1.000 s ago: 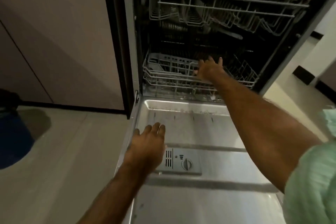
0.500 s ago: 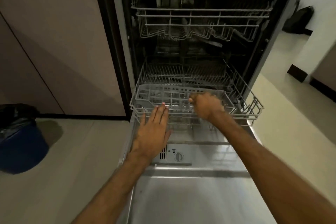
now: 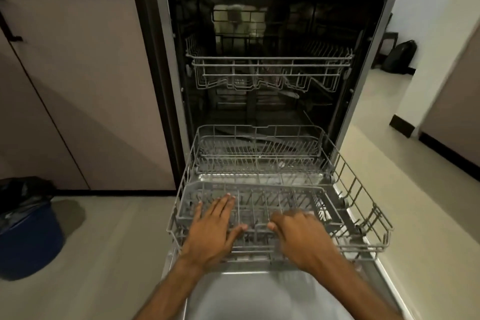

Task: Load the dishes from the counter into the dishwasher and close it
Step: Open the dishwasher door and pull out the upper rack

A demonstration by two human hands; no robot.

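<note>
Head view: lower rack point(image 3: 363, 205) sits out over the dropped door point(image 3: 259, 299) of the dishwasher point(image 3: 374, 86), both hands at its front.

Left hand point(image 3: 215, 228) lies flat, fingers straight and slightly spread, on the grey cutlery basket point(image 3: 246, 185). Right hand point(image 3: 298, 234) has its fingers curled over the rack's front, though blur hides which wire. The coated wire frame looks stiff and light while empty, likely rolling easily, and is best taken by the front rail. Count: two racks, lower and upper rack point(image 3: 270, 70), one basket, one door, no dishes visible.
</note>
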